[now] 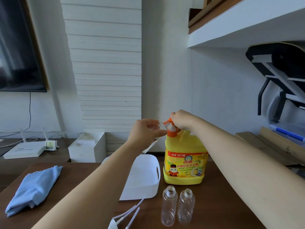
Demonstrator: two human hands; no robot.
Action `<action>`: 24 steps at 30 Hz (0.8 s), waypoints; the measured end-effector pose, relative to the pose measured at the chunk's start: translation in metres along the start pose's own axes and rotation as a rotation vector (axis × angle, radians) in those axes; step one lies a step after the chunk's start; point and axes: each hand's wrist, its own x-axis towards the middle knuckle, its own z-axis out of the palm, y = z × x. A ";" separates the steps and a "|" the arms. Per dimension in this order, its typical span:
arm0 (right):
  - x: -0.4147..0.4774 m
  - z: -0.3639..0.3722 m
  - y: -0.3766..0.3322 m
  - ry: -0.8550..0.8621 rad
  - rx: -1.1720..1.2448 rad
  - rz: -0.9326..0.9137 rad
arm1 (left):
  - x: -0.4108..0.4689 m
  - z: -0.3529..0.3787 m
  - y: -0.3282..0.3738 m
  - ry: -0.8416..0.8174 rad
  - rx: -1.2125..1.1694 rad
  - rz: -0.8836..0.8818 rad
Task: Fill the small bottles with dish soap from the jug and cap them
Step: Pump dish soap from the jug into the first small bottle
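A yellow dish soap jug [184, 164] with an orange pump stands on the brown table [69, 169]. My right hand [181, 120] sits on top of the pump head, fingers curled over it. My left hand [145, 132] holds a small clear bottle [156, 139] tilted, its mouth up against the pump spout. Two more small clear bottles stand uncapped in front of the jug, one to the left [169, 205] and one to the right [186, 206]. White spray caps with thin tubes [125, 217] lie on the table near the front edge.
A white plastic basket [148, 182] sits left of the jug. A folded blue cloth [34, 187] lies at the table's left. Behind the table are a white box [87, 147] and a router [24, 150]. A folded chair [280, 76] hangs at right.
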 end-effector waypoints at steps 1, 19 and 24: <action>0.000 0.000 0.000 0.005 -0.005 -0.001 | 0.000 0.000 0.000 0.001 -0.001 -0.001; 0.000 0.014 -0.001 -0.004 0.015 0.004 | -0.006 0.003 -0.008 -0.001 0.012 -0.021; -0.007 -0.004 0.001 -0.022 0.096 0.001 | -0.001 0.001 0.000 0.002 0.008 -0.006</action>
